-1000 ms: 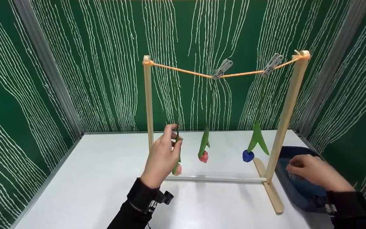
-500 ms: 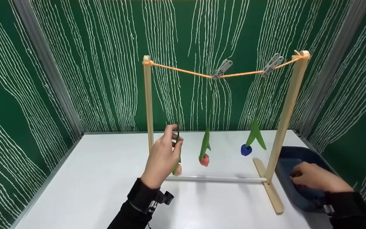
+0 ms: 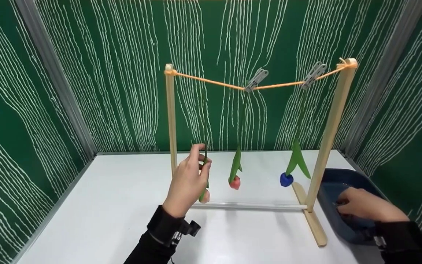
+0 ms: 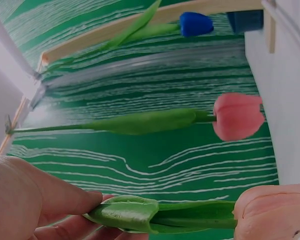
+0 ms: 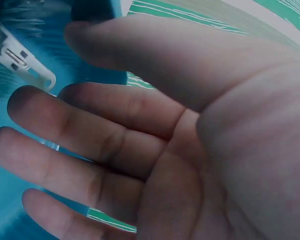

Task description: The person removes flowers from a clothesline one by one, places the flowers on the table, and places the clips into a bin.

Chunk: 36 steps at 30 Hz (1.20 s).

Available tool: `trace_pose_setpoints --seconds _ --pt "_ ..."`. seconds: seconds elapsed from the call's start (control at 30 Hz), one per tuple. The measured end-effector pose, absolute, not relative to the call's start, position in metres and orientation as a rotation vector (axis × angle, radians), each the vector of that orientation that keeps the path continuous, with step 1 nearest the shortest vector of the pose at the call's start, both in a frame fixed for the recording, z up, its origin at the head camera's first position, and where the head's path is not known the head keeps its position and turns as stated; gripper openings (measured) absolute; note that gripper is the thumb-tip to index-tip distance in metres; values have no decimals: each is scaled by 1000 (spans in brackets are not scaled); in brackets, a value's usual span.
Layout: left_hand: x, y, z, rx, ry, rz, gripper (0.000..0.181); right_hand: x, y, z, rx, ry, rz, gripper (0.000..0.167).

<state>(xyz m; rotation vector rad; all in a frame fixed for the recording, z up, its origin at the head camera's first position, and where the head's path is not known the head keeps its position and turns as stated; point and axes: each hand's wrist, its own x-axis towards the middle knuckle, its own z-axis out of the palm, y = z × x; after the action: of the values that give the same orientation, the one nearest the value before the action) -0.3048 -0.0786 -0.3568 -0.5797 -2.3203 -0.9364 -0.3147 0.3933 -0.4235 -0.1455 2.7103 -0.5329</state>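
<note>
My left hand [image 3: 186, 179] pinches the green stem and leaves of a pale peach tulip [image 3: 205, 196], its blossom hanging down and its thin stem rising toward the orange cord [image 3: 211, 80]. In the left wrist view, thumb and fingers hold the leaf base, left of the peach blossom [image 4: 272, 212]. Inside the dark blue basin [image 3: 328, 183] is my right hand [image 3: 365, 205]. The right wrist view shows that hand [image 5: 155, 130] with thumb and fingers apart, a grey clothespin [image 5: 22, 57] just beyond the fingertips.
Two clothespins [image 3: 256, 80] [image 3: 314, 75] on the cord hold a pink tulip [image 3: 234, 182] and a blue tulip [image 3: 286, 179] upside down. Wooden posts [image 3: 171, 117] [image 3: 332, 135] carry the cord above the white table [image 3: 123, 205]. A clear bar [image 3: 251, 206] runs low between them.
My right hand has moved slightly down into the basin and let go of the clothespin it held. The hanging pink and blue tulips have swung slightly. My left hand stays nearly still.
</note>
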Motion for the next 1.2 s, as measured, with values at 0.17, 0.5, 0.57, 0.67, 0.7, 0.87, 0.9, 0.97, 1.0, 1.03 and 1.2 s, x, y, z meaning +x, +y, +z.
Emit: trace_pose_setpoints --seconds 0.17,0.5,0.57,0.67,0.7,0.87,0.9,0.97,1.0,1.03,1.2 --pt "-305 -78 -357 -585 -2328 -930 43 -308 387 -410 -270 2813 -455 30" --pt "-302 -71 -360 -650 -2386 -887 42 -283 345 -371 -330 3083 -594 36" --pt "-301 -70 -360 -670 -2390 -867 41 -279 337 -366 -396 3113 -669 34" --pt "-300 -68 -362 -703 -2384 -826 39 -276 328 -364 -445 3105 -811 35" --pt "-299 -68 -363 -719 -2381 -812 38 -276 326 -364 -457 3096 -867 35" --pt "-297 -66 -366 -778 -2376 -762 38 -276 315 -367 -512 3022 -1127 30" --pt "-297 -66 -367 -787 -2375 -756 38 -275 313 -367 -510 3012 -1155 30" --pt "-296 -65 -368 -797 -2373 -750 39 -274 311 -366 -502 3005 -1199 29" --pt "-296 -65 -368 -804 -2371 -743 40 -273 310 -365 -496 3013 -1206 29" --pt "-295 -64 -368 -811 -2369 -739 40 -273 310 -364 -480 3025 -1214 29" --pt "-294 -61 -370 -874 -2365 -689 39 -269 307 -360 -448 3017 -1343 29"
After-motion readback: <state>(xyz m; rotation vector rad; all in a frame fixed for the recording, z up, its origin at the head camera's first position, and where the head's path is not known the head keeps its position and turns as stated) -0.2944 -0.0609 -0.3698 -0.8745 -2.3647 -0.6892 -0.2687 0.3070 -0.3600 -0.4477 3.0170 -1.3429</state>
